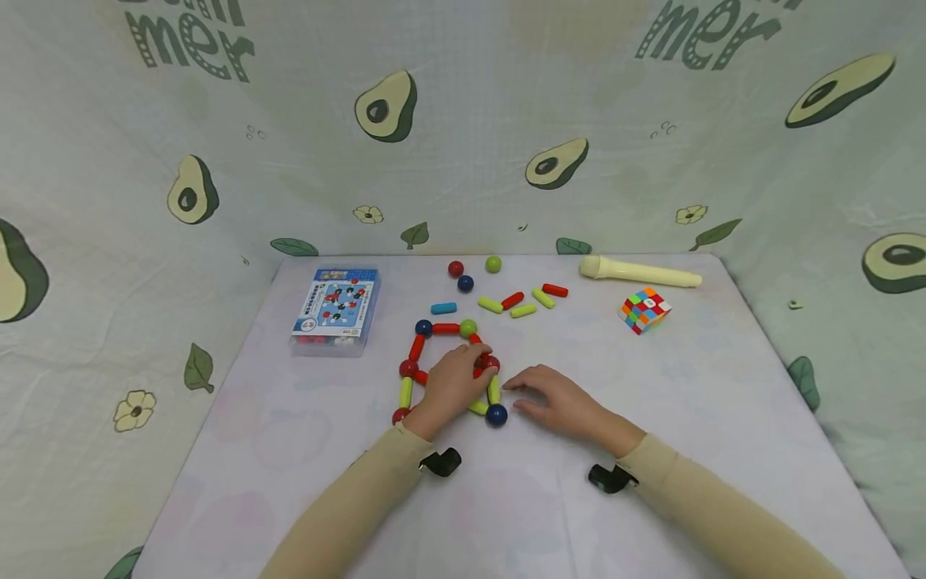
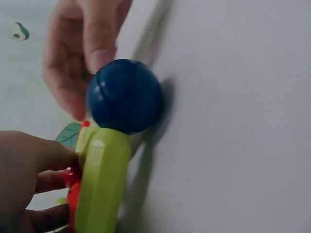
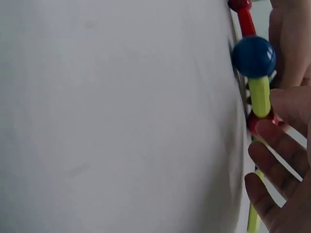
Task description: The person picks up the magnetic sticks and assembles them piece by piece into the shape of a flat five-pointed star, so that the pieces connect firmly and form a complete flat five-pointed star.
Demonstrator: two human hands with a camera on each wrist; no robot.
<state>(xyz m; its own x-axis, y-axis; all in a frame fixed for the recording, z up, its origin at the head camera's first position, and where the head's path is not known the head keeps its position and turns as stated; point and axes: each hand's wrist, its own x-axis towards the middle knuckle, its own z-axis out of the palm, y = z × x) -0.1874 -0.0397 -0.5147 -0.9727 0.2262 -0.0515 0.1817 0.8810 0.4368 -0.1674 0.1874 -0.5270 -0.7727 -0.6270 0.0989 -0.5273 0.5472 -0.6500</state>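
Observation:
A flat frame of coloured sticks and balls lies on the table in the head view, with a blue ball (image 1: 423, 328) and a green ball (image 1: 468, 327) at its far corners. My left hand (image 1: 452, 382) reaches across its right side, thumb and fingertips pinching the red ball (image 1: 493, 364) there. From that ball a yellow-green stick (image 2: 104, 179) runs to the near blue ball (image 2: 125, 97). Just right of the frame hovers my right hand (image 1: 560, 402), fingers loosely spread and holding nothing. The left forearm and hand hide part of the frame's near side.
Beyond the frame lie a blue stick (image 1: 444, 308), several loose red and yellow-green sticks, and a few balls such as the loose green ball (image 1: 493, 264). A boxed set (image 1: 333, 310) stands left; a puzzle cube (image 1: 645, 310) and a pale-yellow toy microphone (image 1: 640, 272) are at right.

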